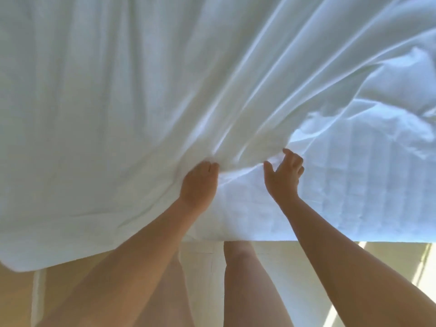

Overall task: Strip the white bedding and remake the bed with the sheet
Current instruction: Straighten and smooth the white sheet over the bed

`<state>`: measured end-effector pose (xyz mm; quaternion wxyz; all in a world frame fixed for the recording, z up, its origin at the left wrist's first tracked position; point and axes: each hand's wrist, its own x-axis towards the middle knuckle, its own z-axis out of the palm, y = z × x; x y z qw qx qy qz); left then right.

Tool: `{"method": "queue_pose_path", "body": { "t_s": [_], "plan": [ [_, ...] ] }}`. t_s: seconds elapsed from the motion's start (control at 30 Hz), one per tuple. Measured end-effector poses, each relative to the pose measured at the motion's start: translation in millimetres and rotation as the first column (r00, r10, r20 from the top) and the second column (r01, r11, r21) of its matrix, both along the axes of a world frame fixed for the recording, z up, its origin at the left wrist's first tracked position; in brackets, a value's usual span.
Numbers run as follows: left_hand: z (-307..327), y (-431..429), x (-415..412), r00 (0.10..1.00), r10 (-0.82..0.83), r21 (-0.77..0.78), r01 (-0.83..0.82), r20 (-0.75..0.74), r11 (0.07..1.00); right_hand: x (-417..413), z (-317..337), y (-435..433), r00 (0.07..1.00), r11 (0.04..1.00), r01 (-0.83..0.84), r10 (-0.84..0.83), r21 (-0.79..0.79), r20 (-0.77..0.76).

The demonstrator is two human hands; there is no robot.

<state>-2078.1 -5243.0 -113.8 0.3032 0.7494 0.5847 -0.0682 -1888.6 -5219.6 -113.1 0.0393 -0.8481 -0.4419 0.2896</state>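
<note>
At the near side of the bed (pixel 354 197), grips a bunched fold of the white sheet (pixel 118 90) in the left hand (pixel 199 182), fingers curled into the cloth. Holds the right hand (pixel 284 173) just right of it, fingers spread and half-curled, clasping nothing, index tip at the sheet's edge. Covers the bed's left and far parts with the sheet; rumpled bedding (pixel 401 74) far right.

Bunched sheet (pixel 118 90) fills L + far side, striped layer (pixel 342 185) R open, crumpled bedding (pixel 389 90) beyond
</note>
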Motion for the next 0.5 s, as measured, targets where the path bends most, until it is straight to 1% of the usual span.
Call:
{"method": "queue_pose_path", "body": {
  "t_s": [0.03,0.07,0.1,0.13,0.17,0.2,0.23,0.27,0.3,0.33,0.37,0.4,0.43,0.47,0.5],
  "plan": [
    [2,6,1,0.991,0.120,-0.073,-0.116,0.054,0.991,9,-2,7,0.991,0.994,0.108,-0.108,0.003,-0.079],
    [3,8,-2,0.972,0.226,-0.146,-0.215,0.065,0.966,17,-4,16,0.960,0.973,0.229,-0.226,-0.001,-0.164],
    [3,10,-8,0.958,0.285,-0.172,-0.274,0.042,0.946,21,-5,27,0.907,0.937,0.348,-0.343,-0.023,-0.242],
    [5,12,-17,0.949,0.314,-0.166,-0.311,-0.012,0.936,24,-7,41,0.845,0.894,0.446,-0.439,-0.050,-0.304],
    [12,15,-25,0.943,0.314,-0.171,-0.329,-0.107,0.929,25,-8,56,0.781,0.848,0.523,-0.518,-0.089,-0.349],
    [18,18,-31,0.924,0.298,-0.169,-0.342,-0.238,0.924,26,-10,70,0.712,0.798,0.592,-0.585,-0.117,-0.388],
    [25,24,-34,0.884,0.291,-0.149,-0.364,-0.365,0.919,29,-10,84,0.617,0.737,0.657,-0.646,-0.157,-0.450],
    [29,30,-34,0.835,0.309,-0.112,-0.398,-0.456,0.911,31,-9,98,0.487,0.668,0.720,-0.680,-0.189,-0.547],
    [34,38,-29,0.784,0.349,-0.053,-0.434,-0.514,0.899,35,-8,108,0.365,0.619,0.749,-0.683,-0.237,-0.632],
    [39,47,-19,0.745,0.405,0.013,-0.470,-0.529,0.882,39,-4,114,0.318,0.622,0.743,-0.653,-0.247,-0.688],
    [42,55,-5,0.743,0.459,0.073,-0.489,-0.487,0.869,42,0,113,0.382,0.692,0.695,-0.586,-0.196,-0.714],
    [44,63,14,0.775,0.491,0.113,-0.490,-0.398,0.864,42,7,107,0.531,0.807,0.582,-0.474,-0.105,-0.702],
    [46,70,37,0.837,0.476,0.105,-0.466,-0.269,0.878,41,14,95,0.671,0.910,0.415,-0.315,-0.012,-0.671],
    [47,76,64,0.909,0.396,0.061,-0.391,-0.133,0.918,41,22,78,0.758,0.977,0.210,-0.142,0.031,-0.636],
    [45,80,92,0.967,0.251,0.027,-0.250,-0.041,0.968,45,27,57,0.785,0.999,0.014,0.013,0.038,-0.620]
  ]
}}
